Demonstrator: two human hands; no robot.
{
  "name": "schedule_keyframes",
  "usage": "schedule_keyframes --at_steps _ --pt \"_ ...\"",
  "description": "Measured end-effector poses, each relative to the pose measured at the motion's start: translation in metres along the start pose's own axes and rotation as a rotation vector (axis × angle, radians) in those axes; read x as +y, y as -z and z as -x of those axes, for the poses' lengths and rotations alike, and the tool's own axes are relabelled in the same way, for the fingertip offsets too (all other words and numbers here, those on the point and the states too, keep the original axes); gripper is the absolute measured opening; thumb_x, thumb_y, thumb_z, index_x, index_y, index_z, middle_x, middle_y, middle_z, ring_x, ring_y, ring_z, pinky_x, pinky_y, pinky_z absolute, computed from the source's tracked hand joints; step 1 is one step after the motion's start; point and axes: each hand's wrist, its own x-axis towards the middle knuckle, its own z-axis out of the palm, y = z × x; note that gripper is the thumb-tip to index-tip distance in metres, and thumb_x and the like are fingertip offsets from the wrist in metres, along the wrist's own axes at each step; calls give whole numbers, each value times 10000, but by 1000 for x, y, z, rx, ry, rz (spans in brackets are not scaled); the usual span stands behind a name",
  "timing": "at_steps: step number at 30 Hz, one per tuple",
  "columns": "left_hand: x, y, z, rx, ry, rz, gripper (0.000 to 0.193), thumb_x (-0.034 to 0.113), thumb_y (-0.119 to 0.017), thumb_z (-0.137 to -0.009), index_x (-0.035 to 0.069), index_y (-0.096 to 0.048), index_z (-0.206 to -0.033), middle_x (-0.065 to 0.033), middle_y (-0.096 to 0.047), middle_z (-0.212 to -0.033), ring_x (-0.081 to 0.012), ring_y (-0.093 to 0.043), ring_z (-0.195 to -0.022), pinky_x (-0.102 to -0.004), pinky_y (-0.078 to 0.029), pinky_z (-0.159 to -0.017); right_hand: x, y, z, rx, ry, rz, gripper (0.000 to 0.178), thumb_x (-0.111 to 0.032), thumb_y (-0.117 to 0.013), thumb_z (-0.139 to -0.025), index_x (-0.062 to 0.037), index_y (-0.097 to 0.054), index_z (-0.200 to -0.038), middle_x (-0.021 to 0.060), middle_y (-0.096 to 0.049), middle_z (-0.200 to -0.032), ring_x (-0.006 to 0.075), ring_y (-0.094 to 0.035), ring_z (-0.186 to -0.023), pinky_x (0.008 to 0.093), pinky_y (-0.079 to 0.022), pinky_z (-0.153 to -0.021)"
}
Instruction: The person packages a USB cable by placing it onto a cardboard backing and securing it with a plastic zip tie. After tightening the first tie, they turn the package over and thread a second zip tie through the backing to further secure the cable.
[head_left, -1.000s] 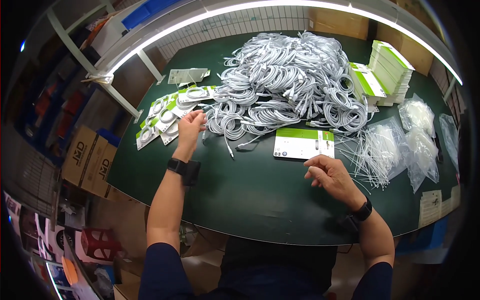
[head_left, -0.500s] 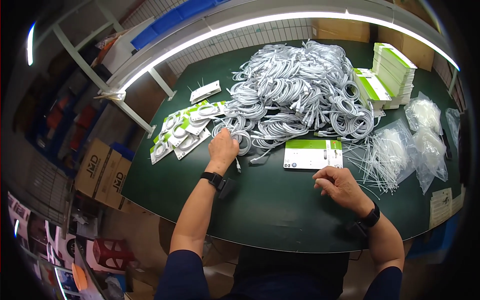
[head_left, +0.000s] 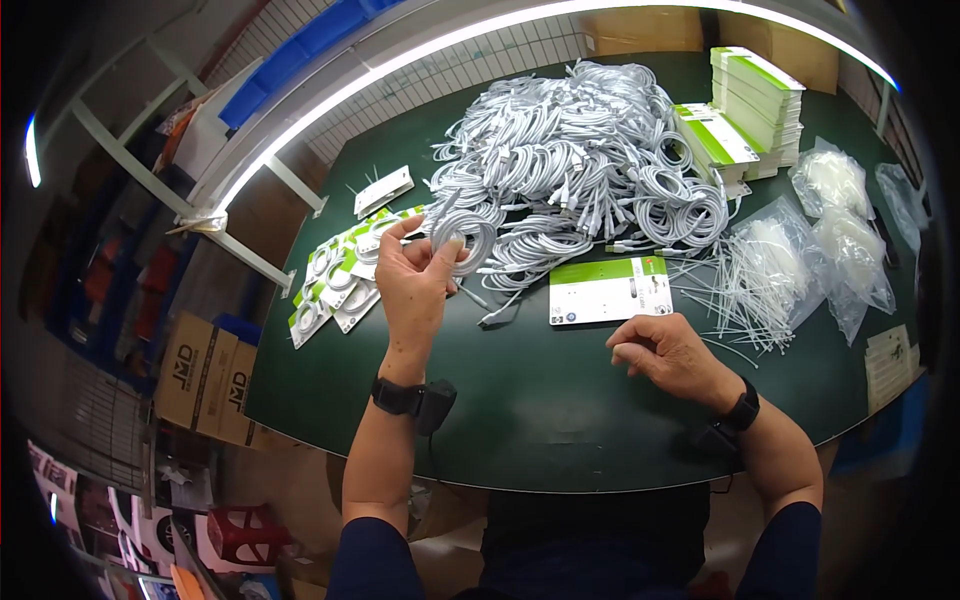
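Observation:
A coiled white cable (head_left: 466,232) is pinched between the thumb and fingers of my left hand (head_left: 410,285), raised near the front left of a large heap of similar coiled cables (head_left: 570,140). My right hand (head_left: 672,352) rests low over the table with its fingers curled in and nothing visible in them. Just beyond it lies a flat white and green packaging card (head_left: 608,291). Left of my left hand, several cards with coiled cables on them (head_left: 340,285) overlap in a group.
Stacks of white and green cards (head_left: 757,110) stand at the back right. Loose white cable ties (head_left: 722,305) spread out beside clear plastic bags (head_left: 845,250) on the right. A small stack of cards (head_left: 384,192) sits at the left of the green table (head_left: 540,420).
My left hand has lifted a coiled cable from the front of the heap, turning so the coil shows above the fingers. The right hand stays curled near the card. The whole view has shifted slightly.

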Motion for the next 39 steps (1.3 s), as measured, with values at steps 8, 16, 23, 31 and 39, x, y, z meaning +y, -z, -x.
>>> schedule_keyframes --at_steps 8,16,23,31,39 --pt "7 -73 51 -263 302 581 425 73 -699 -1008 -20 -536 -1389 -97 -736 -914 -158 -740 -772 -196 -480 -512 -20 -20 16 -288 203 9 186 -136 -688 -1006 35 -722 -1072 89 -742 -843 176 -713 -743 294 -576 -694" --pt "-3 -122 91 -315 460 973 362 88 -593 -1073 -4 -518 -1416 -92 -715 -1009 -214 -731 -998 -255 -581 -690 -21 -22 11 -108 -21 -224 447 -317 -497 -1105 46 -613 -1340 129 -750 -1133 188 -722 -809 316 -588 -731" --pt "-16 -114 97 -371 120 579 297 53 -571 -1076 -32 -570 -1361 -129 -717 -1128 -243 -734 -1022 -315 -624 -831 -25 9 7 -374 -207 -52 418 -260 -493 -1106 27 -563 -1401 116 -748 -1108 165 -712 -838 291 -578 -702" --pt "-1 -116 109 -324 -699 -234 466 -86 -673 -914 -52 -618 -1375 -180 -692 -1165 -332 -687 -1062 -409 -583 -913 -30 -6 15 64 16 -134 370 -284 -539 -1083 54 -687 -1089 124 -709 -893 184 -687 -759 342 -558 -684" --pt "-6 -122 110 -336 -787 -481 527 -86 -710 -830 -53 -646 -1352 -155 -671 -1174 -346 -666 -1092 -435 -572 -922 -14 -8 7 94 88 11 425 -324 -476 -1121 48 -645 -1237 81 -702 -1006 151 -664 -780 290 -547 -688"
